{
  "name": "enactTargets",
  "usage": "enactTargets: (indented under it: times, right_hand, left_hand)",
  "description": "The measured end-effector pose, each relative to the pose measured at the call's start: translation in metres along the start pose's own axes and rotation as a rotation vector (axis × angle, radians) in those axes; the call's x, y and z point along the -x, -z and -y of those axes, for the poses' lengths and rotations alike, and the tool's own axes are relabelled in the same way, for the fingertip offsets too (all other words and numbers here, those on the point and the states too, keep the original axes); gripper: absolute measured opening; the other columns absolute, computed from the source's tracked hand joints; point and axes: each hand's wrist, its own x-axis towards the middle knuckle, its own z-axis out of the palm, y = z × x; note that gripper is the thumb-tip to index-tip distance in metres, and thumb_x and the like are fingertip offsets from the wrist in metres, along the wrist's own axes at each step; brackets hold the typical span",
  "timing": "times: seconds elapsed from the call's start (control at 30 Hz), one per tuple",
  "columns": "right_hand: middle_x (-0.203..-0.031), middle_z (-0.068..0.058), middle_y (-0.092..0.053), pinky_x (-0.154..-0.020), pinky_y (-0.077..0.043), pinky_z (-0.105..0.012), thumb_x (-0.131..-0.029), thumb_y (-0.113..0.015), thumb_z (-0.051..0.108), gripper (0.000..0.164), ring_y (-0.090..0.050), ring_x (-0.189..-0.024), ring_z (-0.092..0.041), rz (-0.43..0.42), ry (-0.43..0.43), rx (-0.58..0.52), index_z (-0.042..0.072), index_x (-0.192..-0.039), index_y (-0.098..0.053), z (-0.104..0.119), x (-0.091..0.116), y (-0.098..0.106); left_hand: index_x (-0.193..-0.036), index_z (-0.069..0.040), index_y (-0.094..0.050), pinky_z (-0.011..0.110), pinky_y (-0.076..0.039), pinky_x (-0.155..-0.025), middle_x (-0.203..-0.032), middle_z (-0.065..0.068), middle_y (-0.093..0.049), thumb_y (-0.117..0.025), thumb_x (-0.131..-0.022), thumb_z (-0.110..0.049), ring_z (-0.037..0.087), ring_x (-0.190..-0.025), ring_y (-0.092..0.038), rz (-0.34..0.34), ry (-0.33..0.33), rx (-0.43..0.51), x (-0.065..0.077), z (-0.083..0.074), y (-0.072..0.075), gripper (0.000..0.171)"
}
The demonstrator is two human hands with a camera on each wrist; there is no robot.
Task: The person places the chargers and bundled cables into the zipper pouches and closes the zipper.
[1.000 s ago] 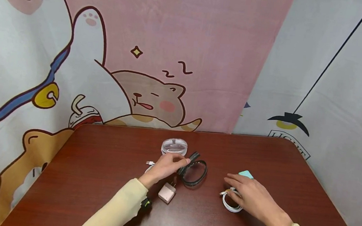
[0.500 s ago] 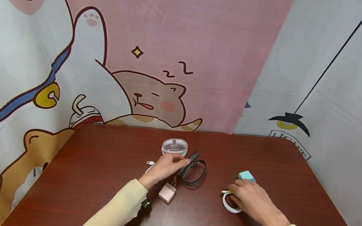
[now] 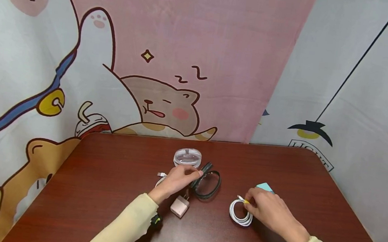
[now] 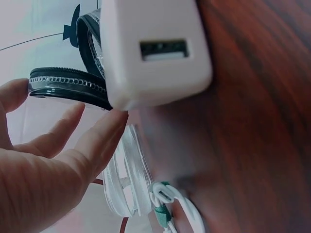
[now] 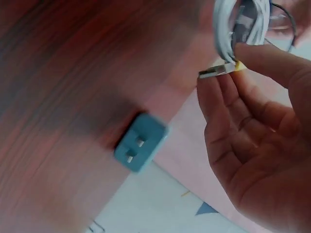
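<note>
My left hand [image 3: 177,180] holds a round clear pouch with a black zip edge [image 3: 206,197] by its rim. In the left wrist view that black zippered edge [image 4: 68,88] sits between thumb and fingers, and the pouch stands spread apart. At the right, my right hand [image 3: 273,212] pinches a coiled white USB cable [image 3: 232,210] near its yellow tie. The cable's metal plug [image 5: 216,71] points out past the fingertips in the right wrist view. Just behind this hand lies a light-blue charger plug [image 3: 265,187], its two prongs showing in the right wrist view.
A pale pink charger plug [image 3: 179,207] lies on the brown table [image 3: 112,191] beside the left wrist. Behind the left hand stands a clear round case with a white edge [image 3: 187,160]. Another white cable [image 3: 161,175], partly hidden, lies left of that hand. A cartoon-printed cloth [image 3: 239,62] hangs behind.
My right hand has closed its fingers on the white cable coil and drawn it slightly left and upward. The left hand with the black-edged pouch has hardly moved.
</note>
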Motion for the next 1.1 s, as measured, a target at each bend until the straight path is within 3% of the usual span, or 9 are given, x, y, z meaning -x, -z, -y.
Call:
enactTargets:
  times: [0.17, 0.3, 0.47, 0.8, 1.1]
  right_hand:
    - [-0.074, 0.017, -0.060, -0.059, -0.045, -0.024, -0.088, -0.080, 0.017, 0.011, -0.054, -0.068, 0.001, 0.027, -0.089, -0.230, 0.020, -0.090, -0.069, 0.011, -0.012, 0.004]
    - [-0.075, 0.009, -0.064, -0.058, -0.047, -0.024, -0.090, -0.079, 0.022, 0.013, -0.059, -0.067, -0.006, 0.051, -0.200, -0.423, 0.014, -0.093, -0.070, 0.019, -0.023, 0.003]
    - [-0.076, 0.003, -0.067, -0.056, -0.046, -0.026, -0.091, -0.079, 0.024, 0.020, -0.061, -0.067, -0.012, 0.032, -0.305, -0.534, 0.007, -0.096, -0.069, 0.026, -0.037, -0.006]
    - [-0.066, 0.006, -0.067, -0.051, -0.042, -0.027, -0.090, -0.080, 0.022, 0.016, -0.060, -0.059, -0.011, -0.030, -0.321, -0.478, 0.010, -0.092, -0.070, 0.034, -0.057, -0.024]
    - [-0.064, 0.010, -0.063, -0.057, -0.047, -0.033, -0.085, -0.082, 0.020, 0.014, -0.058, -0.061, -0.008, -0.083, -0.261, -0.260, 0.013, -0.083, -0.070, 0.038, -0.064, -0.033]
  left_hand:
    - [-0.119, -0.011, -0.075, 0.037, -0.053, -0.089, -0.111, 0.000, -0.073, -0.064, -0.098, -0.052, 0.015, -0.100, -0.064, -0.024, 0.008, -0.001, 0.002, -0.001, -0.001, 0.047]
    - [-0.118, -0.010, -0.075, 0.039, -0.053, -0.091, -0.110, 0.001, -0.074, -0.064, -0.097, -0.053, 0.017, -0.101, -0.064, -0.046, 0.019, -0.005, 0.002, -0.001, -0.004, 0.049]
    - [-0.117, -0.011, -0.074, 0.039, -0.052, -0.091, -0.110, 0.001, -0.074, -0.064, -0.097, -0.054, 0.018, -0.102, -0.065, -0.048, 0.025, -0.024, 0.004, -0.001, -0.006, 0.048]
    - [-0.120, -0.013, -0.073, 0.038, -0.054, -0.085, -0.110, 0.002, -0.073, -0.062, -0.097, -0.057, 0.018, -0.091, -0.067, -0.019, 0.050, -0.029, 0.005, -0.002, -0.008, 0.051]
    - [-0.126, -0.008, -0.069, 0.040, -0.054, -0.086, -0.115, 0.008, -0.072, -0.061, -0.098, -0.056, 0.019, -0.096, -0.067, -0.001, 0.067, 0.025, 0.008, -0.004, -0.010, 0.056]
